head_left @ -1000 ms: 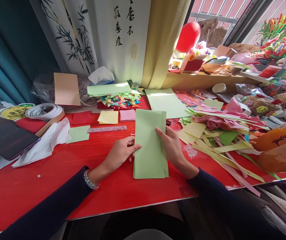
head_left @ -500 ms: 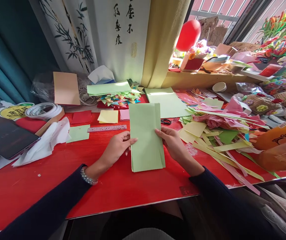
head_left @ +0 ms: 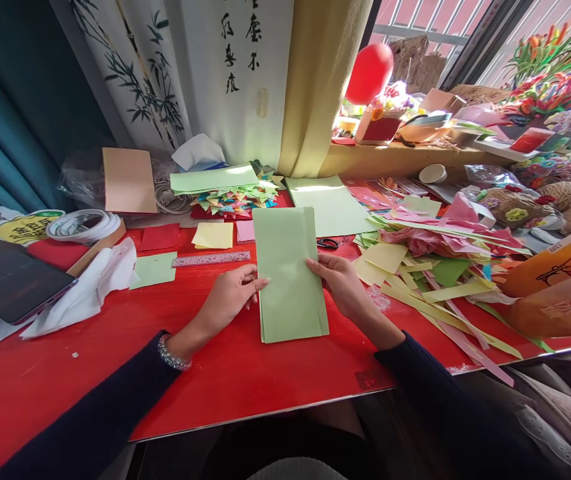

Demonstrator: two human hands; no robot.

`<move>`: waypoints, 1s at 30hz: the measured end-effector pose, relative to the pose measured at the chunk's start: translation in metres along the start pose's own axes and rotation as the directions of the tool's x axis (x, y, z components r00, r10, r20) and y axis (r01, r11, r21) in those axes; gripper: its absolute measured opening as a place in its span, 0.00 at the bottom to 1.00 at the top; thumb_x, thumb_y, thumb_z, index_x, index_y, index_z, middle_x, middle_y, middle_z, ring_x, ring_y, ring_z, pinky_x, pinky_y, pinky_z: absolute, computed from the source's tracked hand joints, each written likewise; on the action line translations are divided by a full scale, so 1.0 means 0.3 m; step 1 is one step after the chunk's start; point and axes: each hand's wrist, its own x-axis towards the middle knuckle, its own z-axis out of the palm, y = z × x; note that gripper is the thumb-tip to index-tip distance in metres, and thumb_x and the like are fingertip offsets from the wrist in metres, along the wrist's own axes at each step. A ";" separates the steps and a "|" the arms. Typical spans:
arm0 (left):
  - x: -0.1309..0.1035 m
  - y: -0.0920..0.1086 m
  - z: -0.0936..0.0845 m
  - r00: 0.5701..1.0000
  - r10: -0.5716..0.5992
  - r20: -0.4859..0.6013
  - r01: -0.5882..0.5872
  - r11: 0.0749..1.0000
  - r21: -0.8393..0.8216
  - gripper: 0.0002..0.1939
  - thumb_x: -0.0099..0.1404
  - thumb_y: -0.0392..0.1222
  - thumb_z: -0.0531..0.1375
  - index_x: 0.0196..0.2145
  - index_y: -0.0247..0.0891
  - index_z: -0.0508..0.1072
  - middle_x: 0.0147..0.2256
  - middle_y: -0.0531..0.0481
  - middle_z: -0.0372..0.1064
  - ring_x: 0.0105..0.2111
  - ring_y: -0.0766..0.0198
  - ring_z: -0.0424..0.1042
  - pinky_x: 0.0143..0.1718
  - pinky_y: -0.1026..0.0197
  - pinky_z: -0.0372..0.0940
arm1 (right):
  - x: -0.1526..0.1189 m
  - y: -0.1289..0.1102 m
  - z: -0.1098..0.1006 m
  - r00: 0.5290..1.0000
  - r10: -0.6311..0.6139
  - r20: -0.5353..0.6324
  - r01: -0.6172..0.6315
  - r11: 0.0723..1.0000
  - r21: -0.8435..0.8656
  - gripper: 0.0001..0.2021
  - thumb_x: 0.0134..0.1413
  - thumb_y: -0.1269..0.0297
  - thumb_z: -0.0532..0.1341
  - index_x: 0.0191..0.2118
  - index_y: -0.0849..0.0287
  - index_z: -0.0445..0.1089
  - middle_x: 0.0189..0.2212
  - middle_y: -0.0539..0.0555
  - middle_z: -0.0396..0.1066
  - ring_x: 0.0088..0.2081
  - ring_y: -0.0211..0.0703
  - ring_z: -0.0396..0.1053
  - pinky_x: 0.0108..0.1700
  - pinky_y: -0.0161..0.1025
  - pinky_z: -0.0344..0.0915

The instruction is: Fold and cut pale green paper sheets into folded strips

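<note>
Shifted slightly far and left since a second ago, the layered green paper (head_left: pixel 285 287) is between left hand (head_left: pixel 229 297) and right hand (head_left: pixel 344 283) over the desk (head_left: pixel 215 393); fingers (head_left: pixel 248 270) pinch opposite long edges, probably to keep its layers together.

This place seems to be a handicraft corner, maybe in a home or a small studio; I cannot tell which. The red table (head_left: pixel 190 393) carries a ruler (head_left: pixel 211 259), scissors (head_left: pixel 328 244) and many cut paper strips (head_left: pixel 458 328), and bright craft flowers (head_left: pixel 540 93) crowd beside the window (head_left: pixel 435 35). A yellow curtain (head_left: pixel 310 87) and a white hanging (head_left: pixel 205 127) with painted bamboo (head_left: pixel 160 73) give it a domestic look
</note>
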 end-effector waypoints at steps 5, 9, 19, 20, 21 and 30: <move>0.004 -0.006 0.000 0.996 -0.012 -0.088 0.006 0.997 -0.073 0.22 0.56 0.51 0.61 0.45 0.38 0.65 0.31 0.52 0.68 0.21 0.68 0.62 0.23 0.63 0.59 | -0.002 -0.002 -0.001 1.000 -0.019 0.008 0.019 1.000 -0.009 0.14 0.49 0.55 0.62 0.39 0.58 0.74 0.34 0.54 0.74 0.32 0.44 0.71 0.35 0.39 0.67; 0.005 -0.009 -0.002 0.993 -0.023 -0.119 0.009 0.993 -0.120 0.22 0.56 0.49 0.61 0.45 0.37 0.66 0.34 0.48 0.69 0.30 0.64 0.67 0.27 0.63 0.62 | -0.002 -0.002 0.001 1.000 -0.011 0.010 0.011 1.000 -0.024 0.15 0.48 0.55 0.62 0.39 0.59 0.74 0.34 0.55 0.74 0.32 0.44 0.71 0.35 0.39 0.67; 0.006 -0.004 0.006 0.994 0.061 -0.093 -0.077 0.982 -0.174 0.21 0.57 0.46 0.61 0.47 0.37 0.65 0.36 0.47 0.70 0.38 0.59 0.70 0.41 0.56 0.64 | 0.003 0.003 -0.001 0.999 0.002 0.032 -0.002 1.000 -0.008 0.14 0.47 0.56 0.63 0.38 0.59 0.74 0.33 0.53 0.74 0.31 0.42 0.71 0.34 0.38 0.67; 0.005 -0.002 0.006 0.994 0.064 -0.088 -0.078 0.982 -0.169 0.21 0.57 0.46 0.61 0.47 0.37 0.65 0.36 0.47 0.70 0.38 0.59 0.70 0.42 0.56 0.64 | 0.002 0.003 0.000 0.999 0.003 0.036 -0.002 1.000 -0.008 0.14 0.47 0.56 0.63 0.38 0.59 0.74 0.33 0.53 0.74 0.31 0.42 0.71 0.34 0.38 0.67; 0.005 -0.001 0.005 0.994 0.065 -0.082 -0.077 0.984 -0.161 0.21 0.57 0.46 0.61 0.47 0.37 0.66 0.36 0.47 0.70 0.38 0.59 0.70 0.42 0.56 0.64 | 0.001 0.002 0.001 0.999 0.003 0.039 -0.003 1.000 -0.007 0.14 0.47 0.56 0.63 0.38 0.59 0.74 0.32 0.53 0.74 0.31 0.42 0.71 0.34 0.38 0.67; 0.003 0.008 -0.005 0.994 0.088 -0.058 -0.093 0.991 -0.097 0.20 0.58 0.47 0.60 0.46 0.37 0.68 0.35 0.48 0.71 0.36 0.60 0.70 0.40 0.57 0.64 | 0.000 -0.002 0.003 0.999 0.026 0.038 -0.026 1.000 -0.014 0.14 0.47 0.55 0.63 0.37 0.58 0.74 0.31 0.53 0.75 0.30 0.42 0.71 0.34 0.38 0.66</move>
